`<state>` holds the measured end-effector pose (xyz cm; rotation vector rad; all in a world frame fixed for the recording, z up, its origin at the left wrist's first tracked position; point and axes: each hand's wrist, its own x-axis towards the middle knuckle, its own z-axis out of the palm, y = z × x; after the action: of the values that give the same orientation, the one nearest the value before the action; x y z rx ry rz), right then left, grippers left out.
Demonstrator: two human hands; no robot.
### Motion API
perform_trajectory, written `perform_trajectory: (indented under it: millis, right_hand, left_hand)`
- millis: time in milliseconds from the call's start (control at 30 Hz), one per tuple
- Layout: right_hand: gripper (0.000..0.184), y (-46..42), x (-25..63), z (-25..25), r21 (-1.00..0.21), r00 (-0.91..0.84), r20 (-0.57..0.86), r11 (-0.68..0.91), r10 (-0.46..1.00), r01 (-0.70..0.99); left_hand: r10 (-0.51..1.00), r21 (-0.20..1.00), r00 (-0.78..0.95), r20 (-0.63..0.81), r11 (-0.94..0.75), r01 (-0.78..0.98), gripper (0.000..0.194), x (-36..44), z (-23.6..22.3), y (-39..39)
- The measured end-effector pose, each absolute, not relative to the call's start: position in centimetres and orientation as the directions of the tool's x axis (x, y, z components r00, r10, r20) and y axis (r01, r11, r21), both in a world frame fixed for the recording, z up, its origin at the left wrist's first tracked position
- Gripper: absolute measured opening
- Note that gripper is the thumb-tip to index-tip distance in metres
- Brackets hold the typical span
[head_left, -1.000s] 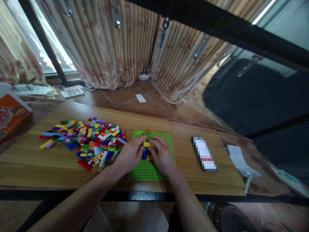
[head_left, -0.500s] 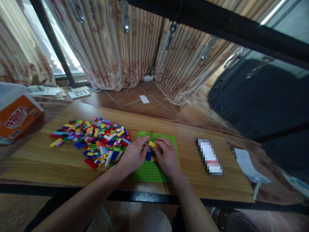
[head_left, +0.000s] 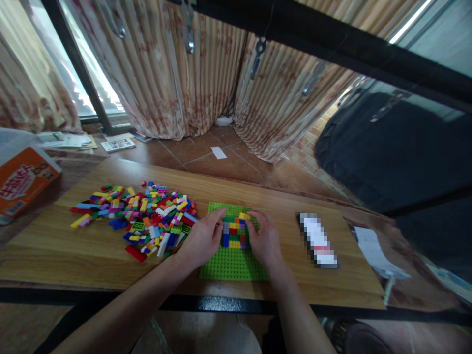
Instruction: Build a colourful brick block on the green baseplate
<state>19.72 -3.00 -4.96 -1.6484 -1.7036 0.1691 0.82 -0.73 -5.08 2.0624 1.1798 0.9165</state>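
A green baseplate (head_left: pixel 228 263) lies on the wooden table (head_left: pixel 92 250) in front of me. On it stands a small flat block of red, yellow, blue and green bricks (head_left: pixel 232 233). My left hand (head_left: pixel 202 240) rests on the plate's left side with fingers stretched toward the block, holding nothing. My right hand (head_left: pixel 264 241) sits at the block's right side, fingers curled. Its fingertips are pinched on a yellow brick (head_left: pixel 244 216) at the block's far right corner.
A wide heap of loose coloured bricks (head_left: pixel 140 216) lies left of the plate. A blurred flat object (head_left: pixel 317 240) lies to the right, with paper (head_left: pixel 372 246) beyond it. An orange box (head_left: pixel 22 179) sits at far left. Curtains (head_left: pixel 206 73) hang behind the table.
Both hands were together over the block, gripping a yellow brick. They have moved apart, uncovering the block, and the yellow brick now sits at its far right corner.
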Motion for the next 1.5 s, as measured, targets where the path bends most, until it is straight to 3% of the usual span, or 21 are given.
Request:
perform_trajectory:
  millis: [1500]
  right_hand:
    - [0.024,-2.4,18.4,-5.8,-0.547,0.009,0.318,0.176,0.948,0.819]
  left_hand:
    - [0.866,0.7,0.441,0.235,-0.465,0.541,0.046,0.7,-4.9,-0.8]
